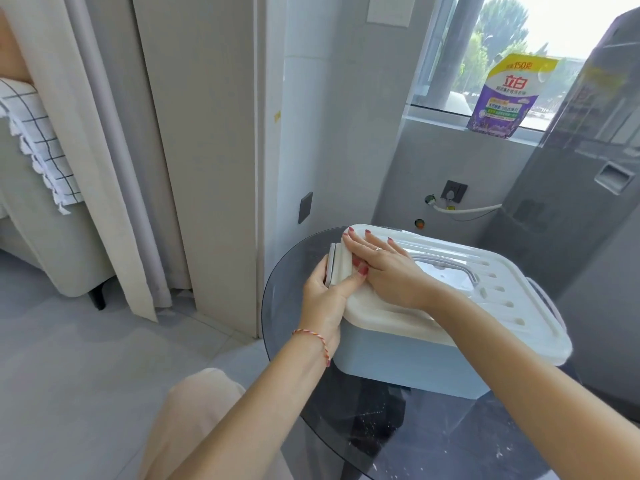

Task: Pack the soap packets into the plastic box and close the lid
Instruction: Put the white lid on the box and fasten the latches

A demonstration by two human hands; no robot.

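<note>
1 pale blue plastic box (412, 362), set on a round dark glass table (287, 306), is covered by its white lid (498, 303). The left hand (327, 299) is clamped on the grey latch (331, 263) at the lid's left end, thumb on top. The right hand (381, 263) is laid flat on the lid, fingers spread. 1 purple soap pouch (507, 98) is stood on the far window sill (450, 121).
</note>
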